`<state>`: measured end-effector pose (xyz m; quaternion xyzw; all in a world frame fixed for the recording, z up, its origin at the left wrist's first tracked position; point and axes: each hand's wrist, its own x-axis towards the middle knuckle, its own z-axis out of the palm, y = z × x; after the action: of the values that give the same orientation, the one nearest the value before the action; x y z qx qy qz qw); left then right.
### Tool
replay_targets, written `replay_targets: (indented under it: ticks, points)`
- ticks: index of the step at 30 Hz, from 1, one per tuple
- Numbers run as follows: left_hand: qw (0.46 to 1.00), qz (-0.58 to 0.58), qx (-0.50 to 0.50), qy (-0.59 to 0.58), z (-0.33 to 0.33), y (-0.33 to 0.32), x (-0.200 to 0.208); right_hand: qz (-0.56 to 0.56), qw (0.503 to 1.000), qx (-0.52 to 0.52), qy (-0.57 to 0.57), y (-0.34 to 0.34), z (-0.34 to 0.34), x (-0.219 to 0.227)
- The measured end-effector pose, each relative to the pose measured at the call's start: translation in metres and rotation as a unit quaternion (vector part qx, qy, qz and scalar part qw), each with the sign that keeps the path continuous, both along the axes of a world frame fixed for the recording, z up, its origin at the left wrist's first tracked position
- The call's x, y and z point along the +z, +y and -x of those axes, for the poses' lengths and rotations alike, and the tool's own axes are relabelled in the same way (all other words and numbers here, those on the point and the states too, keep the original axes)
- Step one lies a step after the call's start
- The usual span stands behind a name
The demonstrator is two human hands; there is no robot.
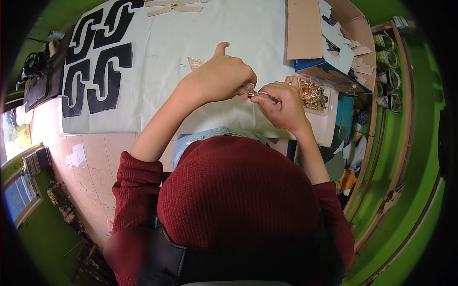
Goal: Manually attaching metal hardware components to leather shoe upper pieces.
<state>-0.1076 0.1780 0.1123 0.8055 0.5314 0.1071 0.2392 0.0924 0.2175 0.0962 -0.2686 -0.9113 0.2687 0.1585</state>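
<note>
Both hands meet over the near part of the white-covered table (229, 28). My left hand (217, 78) is closed on a light, patterned strap (247, 88), with its thumb sticking out. A pointed tan patterned end (194, 63) shows beyond that hand; whether it belongs to the same strap is hidden. My right hand (284, 102) pinches at a small gold-coloured metal buckle (251, 94) at the strap's edge. The fingers cover most of the buckle. Just right of my right hand stands a clear plastic tub (318, 110) of loose gold-coloured metal pieces (312, 93).
Several black S-shaped cut pieces (109, 78) lie at the left. Beige straps with a gold buckle (175, 6) lie at the far edge. An open cardboard box (305, 28) of offcuts stands at the right. Sandals (389, 81) hang on a rack beyond it. A dark machine (36, 64) stands far left.
</note>
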Motion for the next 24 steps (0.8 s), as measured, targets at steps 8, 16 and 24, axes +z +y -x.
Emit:
replay_targets:
  ticks: [8,16,24]
  points:
    - [0.965,-0.249,0.078,0.015,-0.001,-0.011,-0.008,-0.056,0.996,-0.065,-0.002,-0.003,0.008,0.008]
    - [0.74,-0.588,0.318,-0.077,-0.009,-0.055,-0.048,-0.189,0.943,-0.236,0.138,-0.01,0.027,0.002]
    - [0.807,-0.079,0.327,-0.485,-0.014,-0.026,-0.027,-0.118,0.956,-0.188,0.192,-0.006,0.054,0.005]
